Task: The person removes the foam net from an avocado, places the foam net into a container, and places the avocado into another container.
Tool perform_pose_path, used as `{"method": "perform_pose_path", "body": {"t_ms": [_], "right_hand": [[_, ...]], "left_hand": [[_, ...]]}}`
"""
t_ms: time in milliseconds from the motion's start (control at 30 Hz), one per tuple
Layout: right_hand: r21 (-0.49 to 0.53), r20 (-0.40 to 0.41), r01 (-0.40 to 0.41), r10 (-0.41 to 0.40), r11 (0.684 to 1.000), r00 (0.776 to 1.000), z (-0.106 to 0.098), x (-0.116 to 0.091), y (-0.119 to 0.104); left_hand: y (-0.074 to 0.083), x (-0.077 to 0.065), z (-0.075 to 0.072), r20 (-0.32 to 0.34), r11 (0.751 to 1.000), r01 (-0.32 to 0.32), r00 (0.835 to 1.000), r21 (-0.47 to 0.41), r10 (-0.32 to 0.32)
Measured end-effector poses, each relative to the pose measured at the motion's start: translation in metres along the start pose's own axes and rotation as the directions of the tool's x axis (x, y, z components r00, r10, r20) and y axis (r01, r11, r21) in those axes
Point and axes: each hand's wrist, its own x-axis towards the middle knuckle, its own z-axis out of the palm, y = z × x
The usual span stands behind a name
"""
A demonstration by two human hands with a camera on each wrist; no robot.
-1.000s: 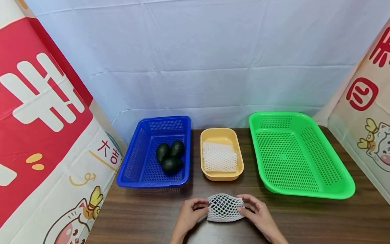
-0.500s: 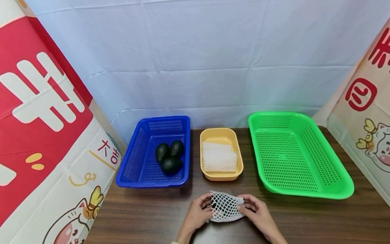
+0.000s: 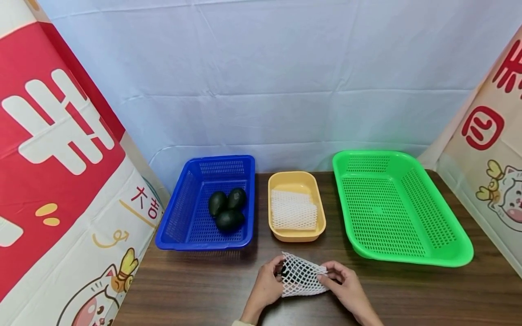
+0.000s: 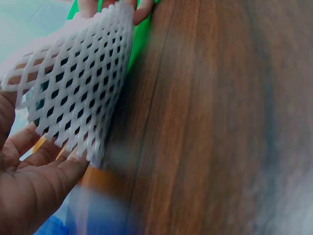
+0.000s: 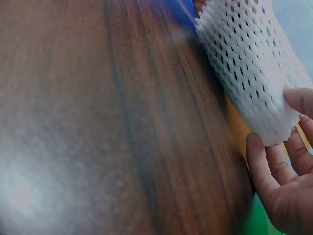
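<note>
A white foam fruit net (image 3: pixel 306 277) is stretched between both hands near the front of the table. My left hand (image 3: pixel 266 284) grips its wider, flared left end, with fingertips at the rim in the left wrist view. My right hand (image 3: pixel 345 286) pinches the narrower right end between thumb and fingers. Something dark shows through the mesh near the left end; I cannot tell what it is. In a blue basket (image 3: pixel 162 237) at the back left lie several dark green avocados (image 3: pixel 229 221).
A yellow tray (image 3: pixel 297 236) with more foam nets (image 3: pixel 294 213) stands behind my hands. To its right is a large green basket (image 3: pixel 367 217). The brown wooden table (image 3: pixel 183 290) meets a pale cloth backdrop (image 3: pixel 269 81), with printed cloth at both sides.
My left hand has moved right and a little up, closer to my right hand. The net's left end has spread wider and tilted upward. My right hand stays nearly in place.
</note>
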Motion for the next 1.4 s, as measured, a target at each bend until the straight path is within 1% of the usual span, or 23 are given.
{"method": "perform_pose_path", "body": {"t_ms": [67,133,200,267,333,433,500,567,700,800,867,1000,1067,1233,1400], "right_hand": [[-0.027,-0.019,0.008,-0.009,1.000,1.000,-0.002,0.000,0.000],[-0.045,-0.047,-0.003,0.001,0.999,0.999,-0.005,0.001,-0.001],[-0.072,-0.074,-0.022,0.017,0.997,0.997,-0.008,0.002,-0.002],[-0.113,-0.079,-0.025,0.016,0.993,0.997,-0.012,0.002,-0.002],[-0.162,-0.061,0.010,-0.020,0.987,0.998,-0.014,0.001,-0.002],[-0.199,0.005,0.109,-0.110,0.974,0.994,-0.017,0.000,0.002],[-0.176,0.048,0.169,-0.163,0.970,0.985,-0.018,0.000,0.004],[-0.127,0.080,0.212,-0.203,0.969,0.976,-0.019,0.000,0.007],[-0.024,0.101,0.253,-0.250,0.967,0.963,-0.020,0.000,0.010],[0.029,0.100,0.264,-0.265,0.964,0.959,-0.020,-0.001,0.011],[0.070,0.113,0.247,-0.254,0.966,0.961,-0.020,-0.002,0.010],[0.114,0.143,0.217,-0.232,0.969,0.962,-0.020,-0.002,0.008],[0.116,0.151,0.234,-0.250,0.965,0.956,-0.021,-0.002,0.007],[0.125,0.125,0.306,-0.321,0.944,0.939,-0.020,0.000,0.001],[0.183,0.089,0.376,-0.396,0.908,0.914,-0.019,0.004,-0.009]], "left_hand": [[-0.001,-0.001,-0.003,0.010,1.000,0.003,1.000,-0.030,-0.003],[-0.001,-0.002,-0.007,0.023,0.998,0.002,1.000,-0.058,-0.001],[-0.002,-0.002,-0.011,0.032,0.998,0.002,0.999,-0.063,0.000],[-0.002,-0.002,-0.014,0.042,0.998,-0.005,0.999,-0.058,0.007],[-0.002,-0.003,-0.016,0.048,0.998,-0.016,0.999,-0.055,0.019],[-0.002,-0.003,-0.017,0.052,0.998,-0.018,0.998,-0.056,0.021],[-0.002,-0.002,-0.016,0.050,0.998,-0.021,0.998,-0.056,0.024],[-0.001,-0.002,-0.016,0.048,0.998,-0.013,0.999,-0.057,0.016],[0.006,-0.003,-0.016,0.047,0.999,-0.004,0.999,-0.049,0.007],[0.013,-0.004,-0.017,0.048,0.999,-0.005,0.999,-0.053,0.007],[0.017,-0.005,-0.018,0.048,0.998,-0.012,0.999,-0.069,0.016],[0.015,-0.005,-0.019,0.043,0.995,-0.032,0.998,-0.092,0.036],[0.012,-0.004,-0.020,0.042,0.993,-0.045,0.998,-0.106,0.049],[0.012,-0.003,-0.024,0.045,0.985,-0.099,0.993,-0.139,0.106],[0.022,-0.002,-0.032,0.041,0.987,-0.110,0.992,-0.118,0.115]]}}
